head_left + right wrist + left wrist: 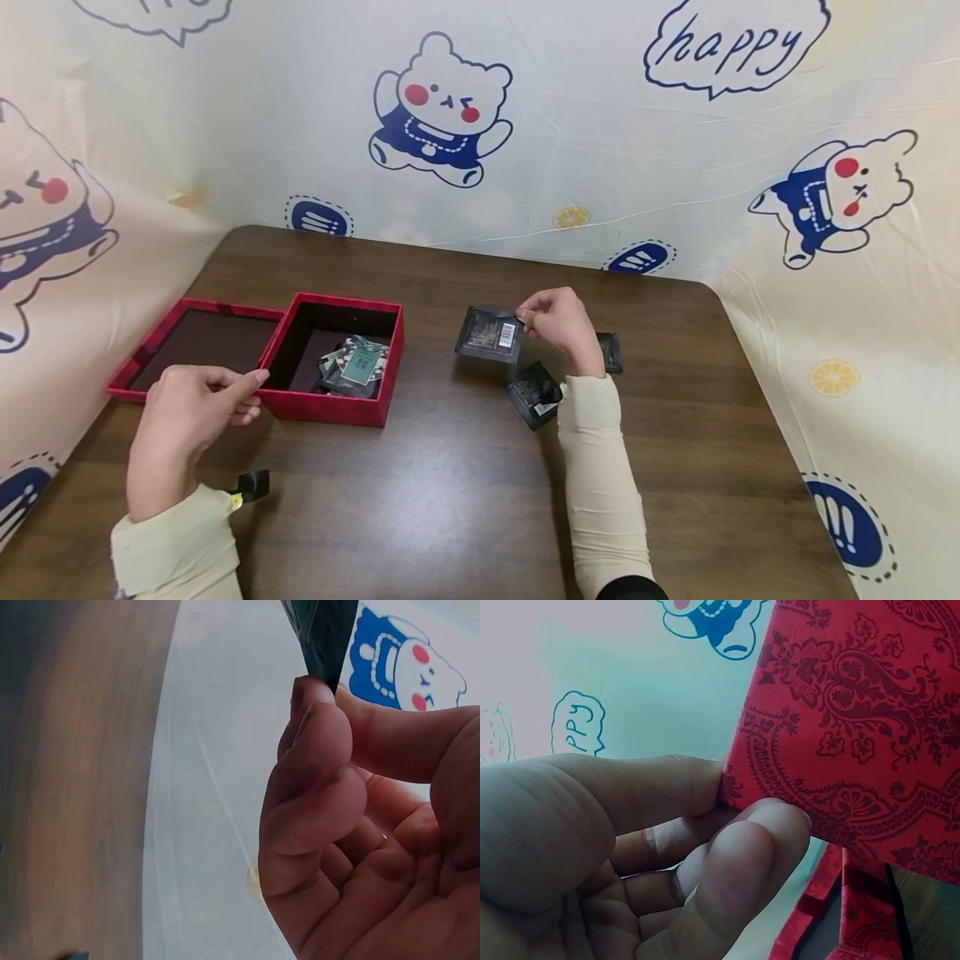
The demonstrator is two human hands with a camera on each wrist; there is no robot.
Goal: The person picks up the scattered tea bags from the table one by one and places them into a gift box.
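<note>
Just above the tabletop (420, 517), to the right of the red box, we have a dark packet (483, 335) pinched by its far right corner between the thumb and fingertips of our right hand (561, 318). By our judgement the work stands partway: this packet is off the surface and outside the box, two more lie on the tabletop, and several are inside the box.

The held packet reaches leftward from our fingertips, its printed face with the barcode turned up toward us. Its outline looks nearly square, so we cannot name a sure long axis. Below it lies a second dark packet (529, 393), set askew; beyond our wrist is a third dark packet (612, 353), partly hidden.

Farther left, packets (362, 365) overlap in the red box (330, 408), a green label uppermost. Our left hand (187, 408) pinches the box's near left corner between thumb and fingers. Outermost, beside the box, a shallow red lid (213, 342) shows its dark inside.
</note>
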